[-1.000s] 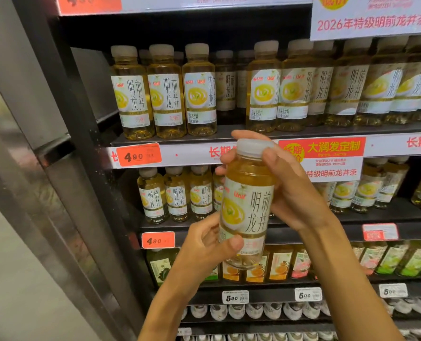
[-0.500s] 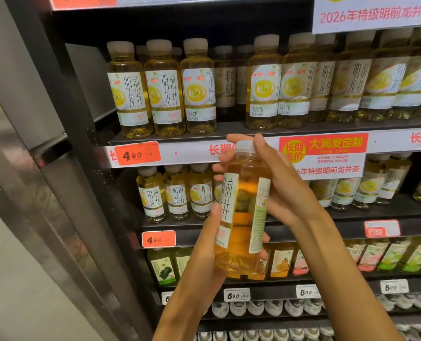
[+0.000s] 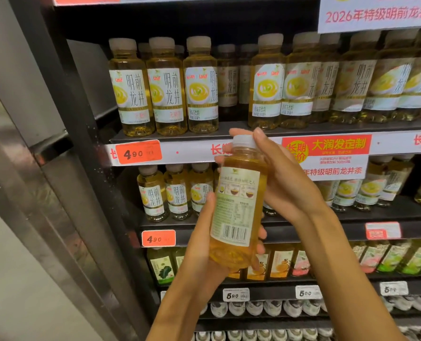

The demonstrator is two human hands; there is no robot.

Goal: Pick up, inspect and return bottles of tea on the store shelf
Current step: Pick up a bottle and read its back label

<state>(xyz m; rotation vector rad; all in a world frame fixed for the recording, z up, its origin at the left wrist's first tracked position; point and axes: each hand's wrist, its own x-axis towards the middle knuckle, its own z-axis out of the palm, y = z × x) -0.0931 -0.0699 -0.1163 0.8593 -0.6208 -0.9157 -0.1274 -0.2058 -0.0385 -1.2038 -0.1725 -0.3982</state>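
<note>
The clear plastic bottle of golden tea (image 3: 239, 205), held before the orange 4.90 price tag (image 3: 158, 238), has been turned barcode-side out, gripped low by the left hand (image 3: 202, 244) and near the cap by the right hand (image 3: 285, 178), so inspection appears nearly done.

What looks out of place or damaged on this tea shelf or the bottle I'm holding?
Nothing looks damaged or spilled. The held bottle is capped, tilted slightly, gripped by the left hand and right hand. The one irregularity: a front-row gap on the upper shelf, with bottles set further back.
</note>
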